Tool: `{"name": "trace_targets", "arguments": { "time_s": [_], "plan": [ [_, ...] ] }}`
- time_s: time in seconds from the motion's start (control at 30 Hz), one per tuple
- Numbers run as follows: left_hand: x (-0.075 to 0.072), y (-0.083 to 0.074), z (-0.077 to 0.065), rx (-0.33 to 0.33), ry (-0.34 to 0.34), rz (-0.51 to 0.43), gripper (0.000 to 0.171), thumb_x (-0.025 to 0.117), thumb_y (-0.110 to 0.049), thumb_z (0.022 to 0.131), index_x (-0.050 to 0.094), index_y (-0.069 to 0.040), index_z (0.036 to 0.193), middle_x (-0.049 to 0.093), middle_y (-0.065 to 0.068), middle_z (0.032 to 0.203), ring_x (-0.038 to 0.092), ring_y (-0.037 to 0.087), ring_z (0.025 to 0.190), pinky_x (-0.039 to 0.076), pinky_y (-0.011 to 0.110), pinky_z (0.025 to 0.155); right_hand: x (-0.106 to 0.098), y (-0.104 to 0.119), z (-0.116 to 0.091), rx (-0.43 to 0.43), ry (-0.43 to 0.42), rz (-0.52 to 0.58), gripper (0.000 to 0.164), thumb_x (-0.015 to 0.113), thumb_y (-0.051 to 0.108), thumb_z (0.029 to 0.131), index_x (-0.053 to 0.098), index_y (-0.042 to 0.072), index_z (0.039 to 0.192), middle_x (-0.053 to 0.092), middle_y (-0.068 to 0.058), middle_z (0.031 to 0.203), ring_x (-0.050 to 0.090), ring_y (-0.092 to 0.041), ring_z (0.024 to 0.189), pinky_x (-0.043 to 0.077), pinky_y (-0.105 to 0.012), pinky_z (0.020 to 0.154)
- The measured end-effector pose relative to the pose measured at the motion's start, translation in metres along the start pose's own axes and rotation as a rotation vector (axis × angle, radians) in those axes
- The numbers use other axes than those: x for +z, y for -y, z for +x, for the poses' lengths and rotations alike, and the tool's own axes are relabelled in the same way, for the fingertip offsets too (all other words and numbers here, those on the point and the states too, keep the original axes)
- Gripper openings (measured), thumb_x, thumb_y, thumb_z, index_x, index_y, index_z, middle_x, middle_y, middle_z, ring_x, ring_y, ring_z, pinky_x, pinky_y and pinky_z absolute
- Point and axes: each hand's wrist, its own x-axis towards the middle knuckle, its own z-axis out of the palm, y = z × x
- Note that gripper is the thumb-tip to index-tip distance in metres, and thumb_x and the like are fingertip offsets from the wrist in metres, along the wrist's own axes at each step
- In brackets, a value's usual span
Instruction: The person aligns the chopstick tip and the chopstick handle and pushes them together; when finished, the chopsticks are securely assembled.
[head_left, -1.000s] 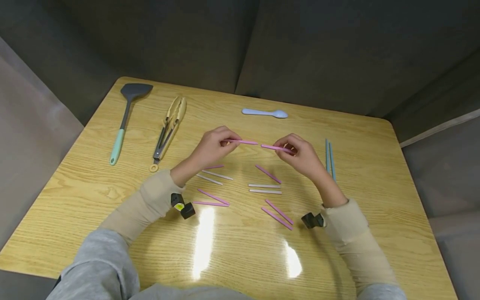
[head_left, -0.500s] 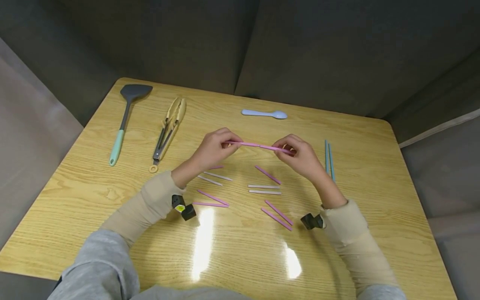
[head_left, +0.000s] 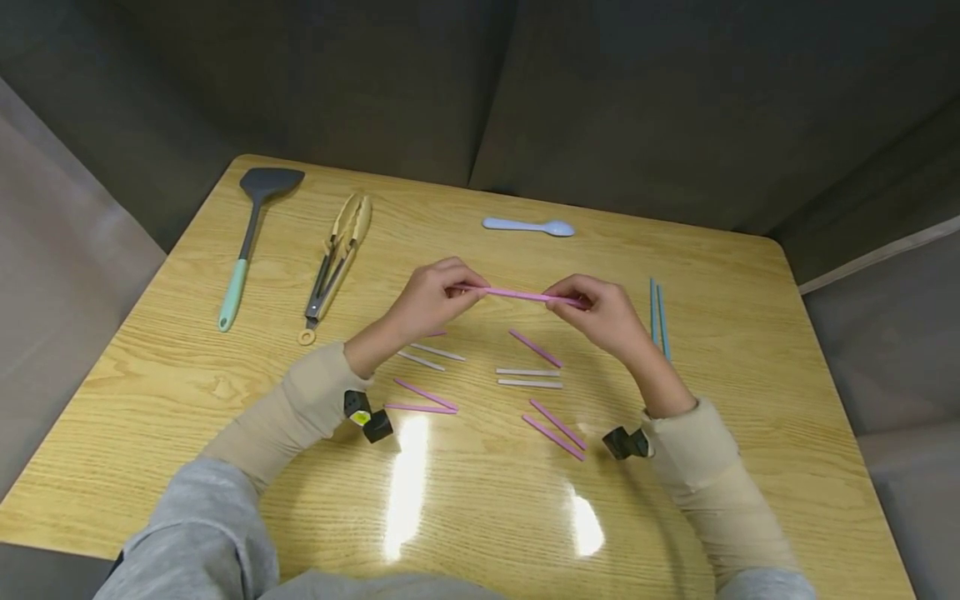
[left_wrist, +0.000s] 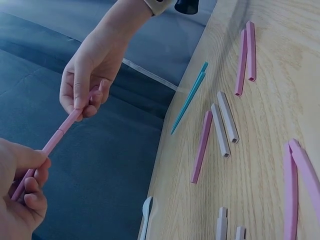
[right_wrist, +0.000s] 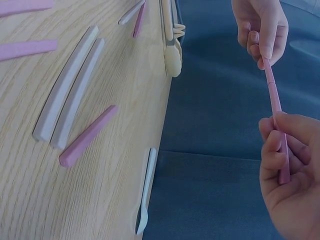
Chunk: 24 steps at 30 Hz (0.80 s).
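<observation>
In the head view my left hand (head_left: 431, 296) and right hand (head_left: 602, 312) face each other above the table. Each pinches a slim pink chopstick half, thumb against curled fingers. The two halves meet end to end as one straight pink chopstick (head_left: 517, 294). A thin seam crosses the pink chopstick (left_wrist: 61, 131) in the left wrist view, between the left hand (left_wrist: 17, 157) and right hand (left_wrist: 92, 75). From the right wrist, the same seam shows on the chopstick (right_wrist: 274, 97), nearer the left hand (right_wrist: 267, 25) than the right hand (right_wrist: 295, 205). Palms hide the outer ends.
Loose pink halves (head_left: 553, 437) and white halves (head_left: 529, 384) lie below the hands on the wooden table (head_left: 480, 517). Teal chopsticks (head_left: 660, 317) lie at right. A spoon (head_left: 528, 226) is behind; tongs (head_left: 337, 258) and a spatula (head_left: 251, 237) lie left.
One second ago a small gap parted the two pink halves. Their ends then came together, and now they form one line. The right hand has dipped slightly; loose pieces have stayed put.
</observation>
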Motion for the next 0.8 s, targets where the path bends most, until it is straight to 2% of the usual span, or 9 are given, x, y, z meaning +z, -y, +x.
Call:
{"name": "trace_targets", "arguments": {
  "time_s": [0.33, 0.57, 0.8],
  "plan": [
    [-0.001, -0.003, -0.002, 0.006, -0.015, -0.043, 0.008, 0.060, -0.010, 0.078, 0.065, -0.004, 0.082, 0.055, 0.001, 0.074, 0.047, 0.007, 0.062, 0.041, 0.018, 0.056, -0.002, 0.028, -0.006, -0.062, -0.032, 0.056, 0.011, 0.056, 0.001, 0.079, 0.061, -0.004, 0.087, 0.060, -0.015, 0.079, 0.052, -0.017, 0.062, 0.040, -0.017, 0.050],
    [0.001, -0.004, -0.004, 0.005, -0.015, -0.072, 0.009, 0.059, -0.011, 0.079, 0.065, -0.004, 0.082, 0.054, 0.002, 0.073, 0.045, 0.008, 0.062, 0.039, 0.019, 0.055, -0.003, 0.034, -0.009, -0.071, -0.029, 0.098, 0.009, 0.056, -0.002, 0.079, 0.060, -0.006, 0.086, 0.059, -0.015, 0.077, 0.046, -0.011, 0.057, 0.037, -0.018, 0.048],
    [0.003, -0.003, -0.005, 0.051, -0.033, -0.060, 0.007, 0.060, -0.008, 0.078, 0.064, -0.003, 0.080, 0.054, 0.001, 0.072, 0.043, 0.007, 0.060, 0.038, 0.019, 0.052, -0.002, 0.034, -0.010, -0.069, -0.022, 0.109, 0.010, 0.055, -0.002, 0.079, 0.060, -0.006, 0.087, 0.058, -0.015, 0.077, 0.044, -0.011, 0.056, 0.036, -0.018, 0.047]
  ]
}}
